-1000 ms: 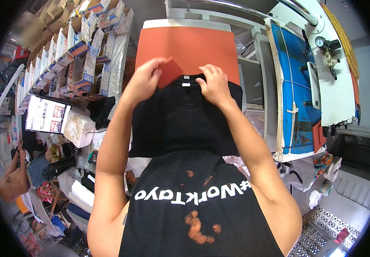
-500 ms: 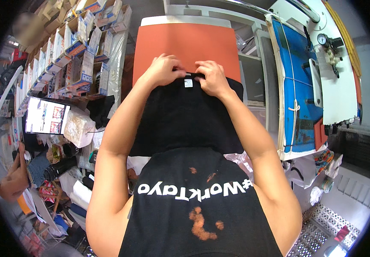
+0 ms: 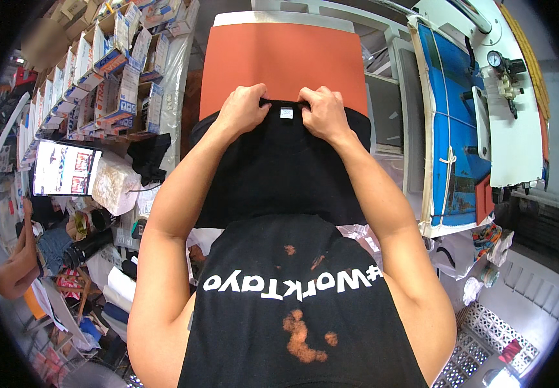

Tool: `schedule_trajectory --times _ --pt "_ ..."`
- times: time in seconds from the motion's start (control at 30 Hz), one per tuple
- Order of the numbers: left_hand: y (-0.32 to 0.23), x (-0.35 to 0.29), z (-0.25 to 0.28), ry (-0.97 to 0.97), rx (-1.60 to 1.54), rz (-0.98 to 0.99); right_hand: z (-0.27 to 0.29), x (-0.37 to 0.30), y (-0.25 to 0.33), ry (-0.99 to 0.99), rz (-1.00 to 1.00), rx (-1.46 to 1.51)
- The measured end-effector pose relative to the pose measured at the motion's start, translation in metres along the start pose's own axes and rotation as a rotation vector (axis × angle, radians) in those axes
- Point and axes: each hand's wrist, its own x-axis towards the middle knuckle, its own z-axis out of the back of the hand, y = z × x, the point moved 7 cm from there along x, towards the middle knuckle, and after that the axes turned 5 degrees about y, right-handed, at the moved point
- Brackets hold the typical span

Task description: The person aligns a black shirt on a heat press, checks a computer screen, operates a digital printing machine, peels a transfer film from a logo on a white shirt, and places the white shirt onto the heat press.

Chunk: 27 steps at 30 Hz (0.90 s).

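A black t-shirt (image 3: 279, 174) lies over the near part of an orange flat press pad (image 3: 279, 64). My left hand (image 3: 244, 108) grips the shirt's collar edge on the left, and my right hand (image 3: 323, 111) grips it on the right. A small white neck label (image 3: 286, 113) shows between the two hands. The far half of the orange pad is bare. The shirt's lower part hangs toward my body, which hides its hem.
A blue and white machine (image 3: 467, 123) stands to the right of the pad. Shelves of boxes (image 3: 92, 71) run along the left, with a lit screen (image 3: 64, 169) below them. Another person's arm (image 3: 17, 258) shows at the far left.
Both hands have moved the shirt's collar farther up over the orange pad and drawn closer together at the label.
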Motion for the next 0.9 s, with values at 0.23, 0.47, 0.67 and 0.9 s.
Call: schedule_trajectory --times 0.23,0.47,0.67,0.9 --pt "-0.011 -0.008 0.0 -0.137 0.216 -0.133 0.014 -0.006 0.009 -0.285 -0.058 -0.213" --pt "-0.015 -0.041 -0.008 0.134 0.338 -0.178 -0.001 -0.042 0.005 0.049 -0.128 -0.288" --pt "-0.011 -0.045 -0.009 0.122 0.286 -0.134 -0.007 -0.048 -0.001 0.035 -0.159 -0.256" --pt "-0.009 -0.052 -0.006 0.073 0.424 -0.118 -0.014 -0.055 -0.009 -0.036 -0.233 -0.169"
